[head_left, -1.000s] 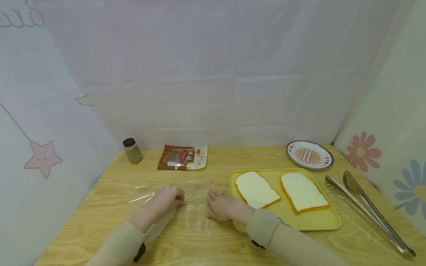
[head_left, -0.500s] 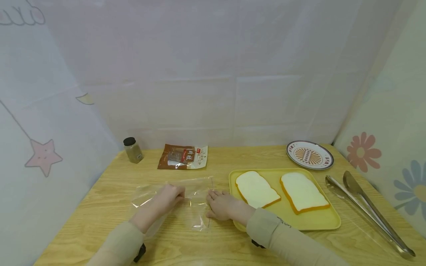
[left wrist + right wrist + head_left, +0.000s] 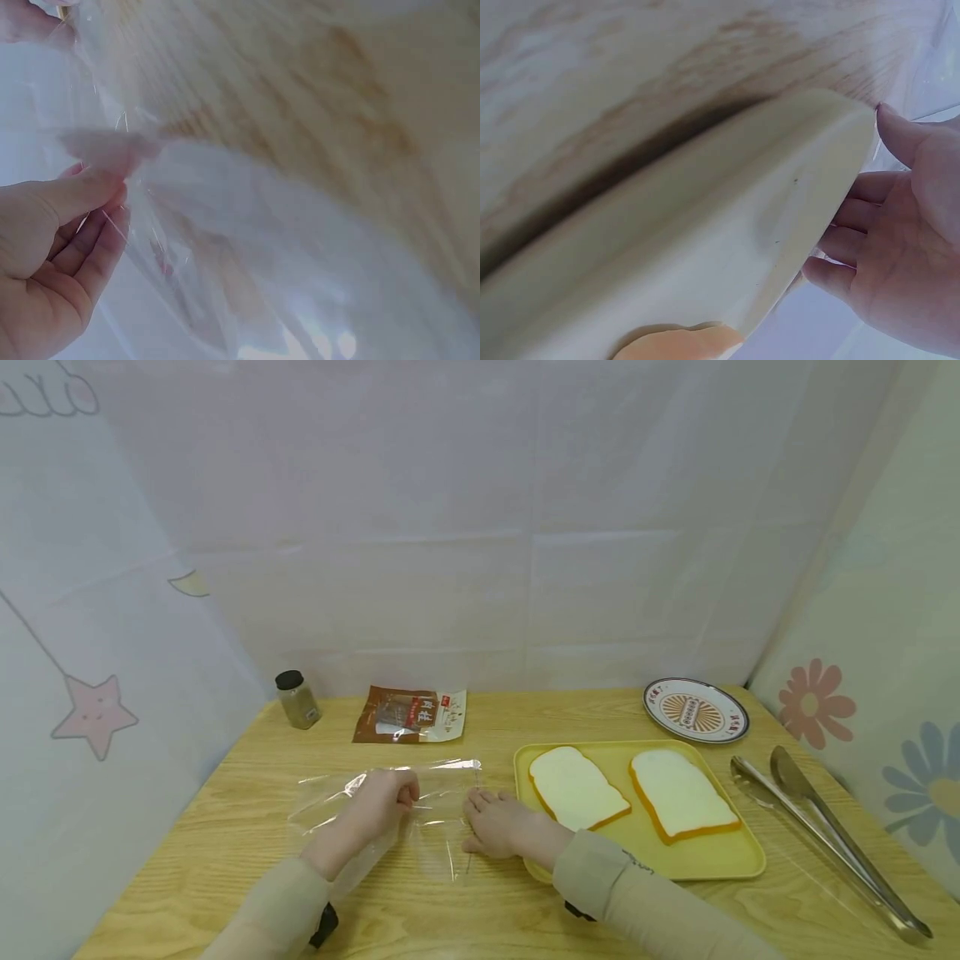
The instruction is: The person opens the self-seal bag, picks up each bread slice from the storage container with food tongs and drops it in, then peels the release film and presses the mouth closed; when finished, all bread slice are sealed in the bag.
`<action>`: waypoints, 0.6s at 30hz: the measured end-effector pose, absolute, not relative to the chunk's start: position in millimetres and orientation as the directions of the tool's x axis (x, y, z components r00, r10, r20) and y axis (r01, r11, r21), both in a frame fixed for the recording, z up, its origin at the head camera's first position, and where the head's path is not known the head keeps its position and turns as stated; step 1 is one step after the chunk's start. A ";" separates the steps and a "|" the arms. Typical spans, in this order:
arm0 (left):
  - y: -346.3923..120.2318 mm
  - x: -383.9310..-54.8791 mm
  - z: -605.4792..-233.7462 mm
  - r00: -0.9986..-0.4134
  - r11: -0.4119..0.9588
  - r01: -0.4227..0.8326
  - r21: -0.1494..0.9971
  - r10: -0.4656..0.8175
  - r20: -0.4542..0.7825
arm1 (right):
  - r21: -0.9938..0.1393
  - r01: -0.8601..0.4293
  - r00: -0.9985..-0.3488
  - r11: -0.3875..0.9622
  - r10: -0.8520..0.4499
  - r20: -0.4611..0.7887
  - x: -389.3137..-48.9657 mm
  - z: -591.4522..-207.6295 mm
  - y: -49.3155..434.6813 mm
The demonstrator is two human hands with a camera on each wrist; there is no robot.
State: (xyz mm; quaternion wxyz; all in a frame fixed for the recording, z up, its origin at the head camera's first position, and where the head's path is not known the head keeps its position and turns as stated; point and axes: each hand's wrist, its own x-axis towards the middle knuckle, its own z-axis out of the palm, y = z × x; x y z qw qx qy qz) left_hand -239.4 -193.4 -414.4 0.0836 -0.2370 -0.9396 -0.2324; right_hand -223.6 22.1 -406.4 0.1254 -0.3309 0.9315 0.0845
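A clear plastic bag point(image 3: 438, 852) lies crinkled on the wooden table, left of centre. My left hand point(image 3: 375, 806) pinches its film between thumb and fingers; in the left wrist view the bag point(image 3: 187, 195) spreads out from that pinch, partly lifted. Against the bag's right edge my right hand point(image 3: 498, 827) rests with its fingers extended, pressing the film down. Close to the right palm is the yellow tray point(image 3: 697, 864), whose rim also fills much of the right wrist view. Two bread slices, a left one point(image 3: 577, 789) and a right one point(image 3: 682, 797), lie on the tray.
At the back left stand a black-lidded jar point(image 3: 297, 700) and a brown-and-cream food packet point(image 3: 410, 715). A patterned plate point(image 3: 696, 710) sits behind the tray. Metal tongs point(image 3: 832, 843) lie along the right side. Cloth walls enclose the table.
The film shifts slightly under my left hand, its creases and shine changing. Both hands stay in nearly the same place. Tray, bread and tongs have not moved.
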 end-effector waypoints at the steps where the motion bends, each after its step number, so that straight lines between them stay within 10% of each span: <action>1: -194.1 -240.1 -414.3 -0.882 0.774 0.470 0.425 0.398 0.252 | 0.075 -0.638 -0.749 0.766 -0.596 -0.290 -223.5 -406.2 22.1; 18: -210.6 -248.1 -414.3 -0.883 0.654 0.468 0.594 0.377 0.279 | 0.090 -0.644 -0.749 0.760 -0.601 -0.279 -225.3 -407.6 20.9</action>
